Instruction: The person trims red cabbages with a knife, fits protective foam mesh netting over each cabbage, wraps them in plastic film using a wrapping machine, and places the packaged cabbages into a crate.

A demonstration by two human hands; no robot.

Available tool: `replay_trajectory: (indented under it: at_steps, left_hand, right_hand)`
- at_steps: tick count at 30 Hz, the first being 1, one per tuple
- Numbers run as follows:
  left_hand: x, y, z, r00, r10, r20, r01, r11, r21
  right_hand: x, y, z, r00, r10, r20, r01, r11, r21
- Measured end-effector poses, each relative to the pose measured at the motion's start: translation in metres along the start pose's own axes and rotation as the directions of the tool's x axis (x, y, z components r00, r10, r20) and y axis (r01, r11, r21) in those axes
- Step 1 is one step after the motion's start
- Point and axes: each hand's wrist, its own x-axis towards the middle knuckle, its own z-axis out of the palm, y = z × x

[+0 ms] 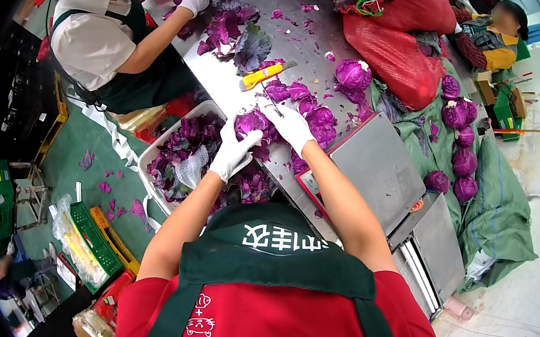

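Both my hands wear white gloves and meet around a purple cabbage (254,124) at the edge of the metal table (317,31). My left hand (234,147) curves round the cabbage's left side. On its right side is my right hand (288,124), fingers pointing up the table; a thin dark tool, perhaps a blade, shows at its fingertips. Just beyond lies a yellow utility knife (262,76). More purple cabbages (322,125) and loose leaves lie beside my right hand. Below my left hand stands a white bin (146,163) full of purple leaves.
A co-worker (96,45) in white gloves handles a cabbage at the upper left. Red mesh sacks (387,53) lie at the table's far right. A scale with a metal plate (378,172) is right of my right forearm, near cabbages (465,161) on green sacking. Another person (493,33) is behind.
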Motion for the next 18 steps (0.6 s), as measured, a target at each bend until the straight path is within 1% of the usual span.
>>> replay_trajectory:
  at_steps: [1, 2, 3, 4, 5, 6, 7, 8, 9, 10, 11, 12, 13, 15, 16, 17, 18]
  left_hand:
    - [0.004, -0.002, 0.004, 0.995, -0.076, -0.066, 0.068, 0.992, -0.110]
    - [0.006, -0.004, 0.009, 0.989, -0.073, -0.131, 0.048, 0.982, -0.185]
    - [0.006, -0.007, 0.015, 0.988, -0.076, -0.131, 0.051, 0.981, -0.184]
    - [0.006, -0.010, 0.021, 0.978, -0.132, -0.162, 0.084, 0.957, -0.277]
    - [0.006, -0.013, 0.024, 0.964, -0.190, -0.187, 0.110, 0.923, -0.370]
    - [0.004, -0.007, 0.020, 0.984, -0.129, -0.127, 0.071, 0.920, -0.384]
    - [0.002, 0.000, 0.016, 0.981, -0.161, -0.107, 0.116, 0.932, -0.343]
    - [-0.001, 0.005, 0.013, 0.986, -0.155, -0.060, 0.121, 0.918, -0.378]
    - [-0.007, 0.022, 0.008, 0.989, -0.146, -0.012, 0.128, 0.902, -0.412]
    - [-0.008, 0.017, 0.009, 0.988, -0.152, -0.013, 0.133, 0.901, -0.413]
    - [-0.006, 0.011, 0.012, 0.986, -0.162, -0.046, 0.137, 0.930, -0.340]
    - [-0.003, 0.006, 0.015, 0.983, -0.164, -0.076, 0.139, 0.954, -0.266]
    - [0.001, 0.002, 0.017, 0.985, -0.155, -0.074, 0.130, 0.954, -0.268]
    - [0.001, -0.001, 0.018, 0.988, -0.145, -0.055, 0.126, 0.955, -0.270]
    - [-0.003, 0.003, 0.018, 0.989, -0.135, -0.056, 0.116, 0.958, -0.264]
    - [-0.005, 0.000, 0.018, 0.990, -0.132, -0.053, 0.114, 0.957, -0.265]
    - [-0.008, -0.007, 0.016, 0.996, -0.075, -0.046, 0.061, 0.967, -0.247]
  right_hand:
    - [0.003, -0.004, -0.001, 1.000, 0.000, 0.001, 0.000, 1.000, 0.001]
    - [0.006, -0.007, -0.001, 0.996, 0.029, 0.090, -0.030, 0.999, 0.016]
    - [0.006, -0.013, -0.003, 0.983, 0.055, 0.178, -0.061, 0.998, 0.029]
    - [0.005, -0.020, -0.006, 0.980, 0.059, 0.191, -0.053, 0.998, -0.034]
    - [0.002, -0.025, -0.008, 0.980, 0.057, 0.192, -0.051, 0.998, -0.035]
    - [0.000, -0.029, -0.011, 0.978, 0.019, 0.208, -0.017, 1.000, -0.012]
    - [-0.001, -0.029, -0.012, 0.974, -0.019, 0.227, 0.017, 1.000, 0.011]
    - [0.000, -0.028, -0.013, 0.959, -0.079, 0.271, 0.046, 0.991, 0.128]
    - [0.007, -0.021, -0.008, 0.958, -0.060, 0.280, 0.050, 0.998, 0.043]
    - [0.013, -0.016, -0.005, 0.956, -0.042, 0.290, 0.056, 0.997, -0.043]
    - [0.017, -0.011, -0.003, 0.957, 0.005, 0.290, 0.045, 0.985, -0.165]
    - [0.009, -0.016, -0.008, 0.959, -0.117, 0.260, 0.149, 0.983, -0.108]
    - [0.008, -0.014, -0.006, 0.958, -0.137, 0.251, 0.175, 0.975, -0.135]
    - [0.010, -0.007, 0.004, 0.971, -0.182, 0.157, 0.219, 0.938, -0.268]
    - [0.005, -0.008, 0.002, 0.981, -0.135, 0.142, 0.169, 0.950, -0.262]
    - [0.004, 0.002, 0.004, 0.981, -0.134, 0.138, 0.167, 0.950, -0.264]
    - [0.006, 0.021, 0.011, 0.992, -0.105, 0.074, 0.123, 0.943, -0.309]
